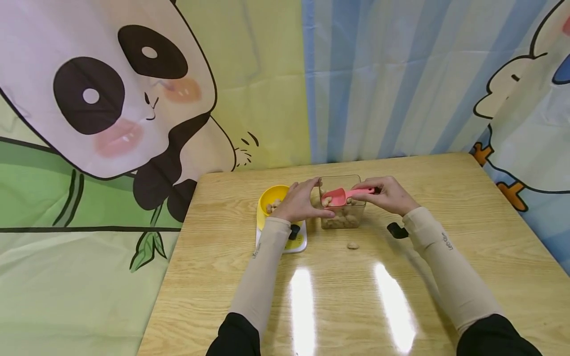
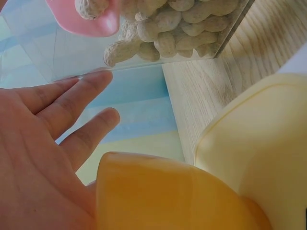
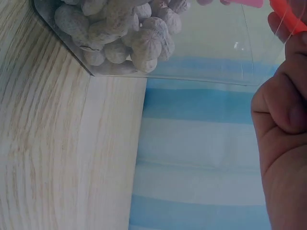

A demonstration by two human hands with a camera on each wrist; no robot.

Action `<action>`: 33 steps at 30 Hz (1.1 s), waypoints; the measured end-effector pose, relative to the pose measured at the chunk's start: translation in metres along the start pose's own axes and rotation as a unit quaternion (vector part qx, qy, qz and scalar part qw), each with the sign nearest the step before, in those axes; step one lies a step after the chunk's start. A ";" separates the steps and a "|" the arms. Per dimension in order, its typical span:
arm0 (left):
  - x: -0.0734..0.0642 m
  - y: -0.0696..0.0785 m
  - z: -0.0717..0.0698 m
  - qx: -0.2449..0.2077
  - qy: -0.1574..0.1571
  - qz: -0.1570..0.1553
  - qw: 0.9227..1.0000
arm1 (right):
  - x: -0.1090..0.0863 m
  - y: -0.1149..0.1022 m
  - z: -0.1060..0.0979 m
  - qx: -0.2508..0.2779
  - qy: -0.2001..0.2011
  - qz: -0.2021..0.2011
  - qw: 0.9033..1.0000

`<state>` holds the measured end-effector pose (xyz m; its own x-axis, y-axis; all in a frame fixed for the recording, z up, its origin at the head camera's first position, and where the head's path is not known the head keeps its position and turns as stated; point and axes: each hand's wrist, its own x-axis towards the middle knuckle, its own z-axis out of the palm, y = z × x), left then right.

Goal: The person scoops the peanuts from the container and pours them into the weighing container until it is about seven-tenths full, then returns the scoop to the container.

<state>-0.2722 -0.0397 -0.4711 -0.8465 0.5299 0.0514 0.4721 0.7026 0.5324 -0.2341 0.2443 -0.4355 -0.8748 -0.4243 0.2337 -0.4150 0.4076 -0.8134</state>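
My right hand (image 1: 385, 195) grips the handle of a pink scoop (image 1: 339, 197), which holds peanuts in their shells. The scoop's bowl sits within the rim of a clear square container (image 1: 358, 217), above more peanuts (image 2: 165, 31) piled inside it. My left hand (image 1: 303, 200) holds the container's left side, thumb at the near wall and fingers toward the far corner. In the left wrist view, its outer fingers lie fairly straight along the clear wall. Beside that hand, partly behind it, is a yellow bowl (image 1: 267, 194) with some peanuts in it.
The yellow bowl is on a white-and-yellow base (image 1: 296, 248), partly covered by the left arm. A single peanut (image 1: 353, 245) lies on the wooden table (image 1: 343, 306) in front of the container. Printed curtains (image 1: 267, 99) hang behind the table's far edge.
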 end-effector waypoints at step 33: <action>-0.048 -0.027 -0.070 0.010 0.104 -0.031 0.994 | -0.007 0.031 -0.002 0.038 0.078 0.036 0.996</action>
<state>-0.2613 -0.1174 -0.4292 -0.9060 0.3765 0.1932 0.4198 0.7414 0.5236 -0.2411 0.2615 -0.4610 -0.9324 -0.2624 0.2486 -0.3348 0.3677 -0.8676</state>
